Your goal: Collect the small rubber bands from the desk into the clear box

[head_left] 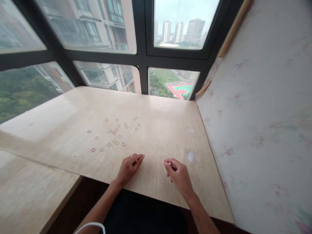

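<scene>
My left hand (131, 166) is closed over the front of the wooden tabletop (156, 113), thumb and forefinger pressed together. A small pale band shows on one of its fingers. To the right, my right hand (179, 175) is also closed in a pinch, with a gap between the two hands. Whatever either pinch holds, if anything, is too small to make out. Beyond my left hand lie several small thin rings, spread loosely; a reddish ring (93, 150) is at the near left and a pale ring (123, 144) is closest to that hand.
Right of my right hand lies a clear plastic bag (190, 157), with another clear bag (191, 130) farther back. A flowered wall (255, 130) bounds the right side, and dark-framed windows (143, 61) stand behind. A white cable (91, 224) crosses by my left forearm.
</scene>
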Motion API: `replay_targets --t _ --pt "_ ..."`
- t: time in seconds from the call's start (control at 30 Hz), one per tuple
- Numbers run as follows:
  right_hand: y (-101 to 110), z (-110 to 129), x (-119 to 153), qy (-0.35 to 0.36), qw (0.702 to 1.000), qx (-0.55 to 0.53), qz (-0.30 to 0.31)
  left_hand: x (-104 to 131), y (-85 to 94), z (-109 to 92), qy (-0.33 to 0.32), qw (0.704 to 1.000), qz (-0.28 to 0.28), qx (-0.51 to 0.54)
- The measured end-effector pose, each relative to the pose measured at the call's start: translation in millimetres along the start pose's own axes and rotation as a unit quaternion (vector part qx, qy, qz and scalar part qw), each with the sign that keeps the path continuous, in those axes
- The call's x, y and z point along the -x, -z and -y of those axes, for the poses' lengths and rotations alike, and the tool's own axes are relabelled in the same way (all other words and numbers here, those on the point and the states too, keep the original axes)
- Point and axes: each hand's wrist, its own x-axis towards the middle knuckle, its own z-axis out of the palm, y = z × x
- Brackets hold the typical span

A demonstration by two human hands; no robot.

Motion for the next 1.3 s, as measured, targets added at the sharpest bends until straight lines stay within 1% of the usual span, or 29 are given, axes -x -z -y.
replay_targets --t 0.1,0.2,0.27,0.33,0.4,0.5,0.6,0.7,0.8,0.87,0.93,1.0,1.07,1.13,1.23,1.3 --pt "-26 31 -42 0.084 0.994 0.058 0.034 9 9.3 7 0.051 0.998 -0.02 0.025" --pt "-58 54 -97 0.138 0.975 0.16 0.073 7 11.8 9 0.088 0.993 -0.033 0.069" --pt "-80 66 -133 0.168 0.945 0.261 0.101 3 11.9 9 0.111 0.988 -0.054 0.095" --pt "-102 75 -163 0.207 0.894 0.376 0.131 0 11.7 9 0.13 0.982 -0.076 0.115" --pt "-124 81 -185 0.225 0.861 0.428 0.155 0 11.4 11 0.136 0.978 -0.088 0.128" --pt "-155 88 -205 0.241 0.826 0.475 0.187 2 10.3 13 0.128 0.978 -0.089 0.14" --pt "-179 91 -215 0.258 0.786 0.517 0.219 3 9.2 16 0.125 0.978 -0.085 0.145" --pt "-191 91 -222 0.278 0.755 0.541 0.247 4 8.8 17 0.125 0.977 -0.088 0.149" --pt "-192 89 -225 0.291 0.743 0.541 0.266 3 8.5 19 0.123 0.977 -0.09 0.15" --pt "-188 86 -226 0.293 0.75 0.527 0.274 3 8.0 19 0.121 0.977 -0.088 0.149" --pt "-183 84 -224 0.288 0.77 0.5 0.273 3 7.3 19 0.121 0.978 -0.088 0.144" --pt "-178 83 -219 0.279 0.801 0.46 0.263 3 6.7 19 0.123 0.979 -0.089 0.137" --pt "-173 83 -210 0.268 0.839 0.405 0.246 2 6.5 19 0.126 0.979 -0.092 0.13" --pt "-166 84 -195 0.25 0.879 0.337 0.225 2 6.7 19 0.128 0.979 -0.096 0.125" --pt "-153 90 -161 0.208 0.933 0.213 0.201 1 7.1 19 0.126 0.98 -0.1 0.115" --pt "-141 96 -131 0.167 0.962 0.085 0.197 1 7.3 19 0.123 0.981 -0.101 0.113"
